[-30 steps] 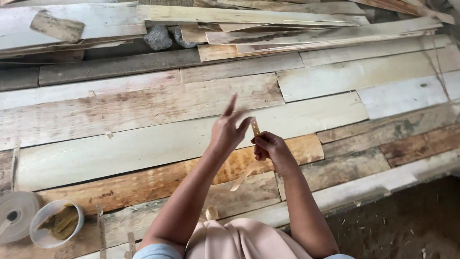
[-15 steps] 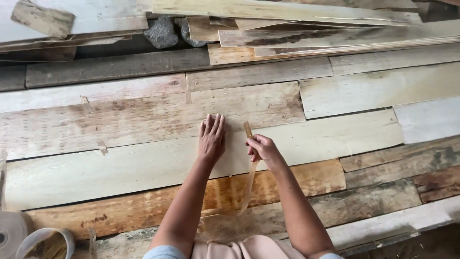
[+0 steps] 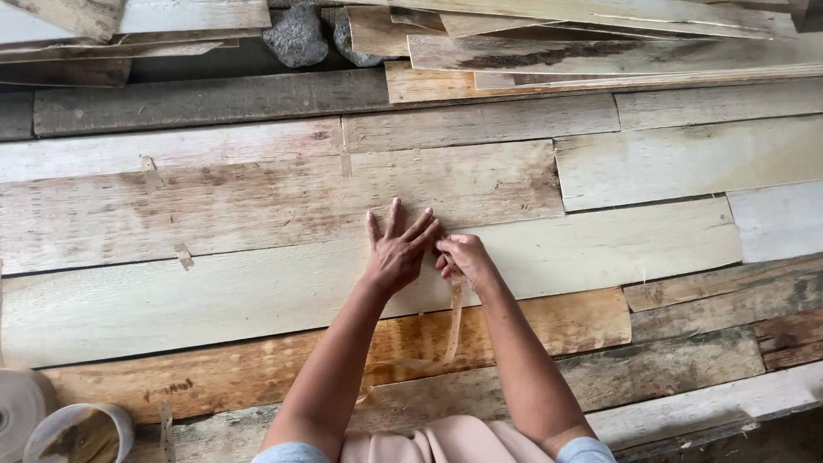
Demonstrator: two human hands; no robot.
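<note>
From where I watch the feed, my left hand [image 3: 396,250] lies flat with its fingers spread wide on the pale wood sheet [image 3: 257,296], holding nothing, while my right hand [image 3: 463,257] sits just beside it, fingers pinched narrow on the top end of a thin brown tape strip [image 3: 453,319]. The strip hangs loose from that pinch, trailing back toward my body across a darker orange-stained sheet [image 3: 549,321]. The hands meet at the seam [image 3: 514,225] where the pale sheet butts against the weathered one above it [image 3: 274,201]. Short tape patches already bridge joints farther out: one at the left [image 3: 183,255], another above it [image 3: 151,171] and one on the vertical join [image 3: 345,159], so I judge the joining partly done, with this seam not yet taped, since the strip in hand is not pressed down. More seams to the right show no tape that I can see. At the lower left edge a tape roll [image 3: 19,424] lies next to a small round tub [image 3: 79,433]. Loose boards [image 3: 600,53] and two grey stones [image 3: 296,34] lie stacked along the far side.
</note>
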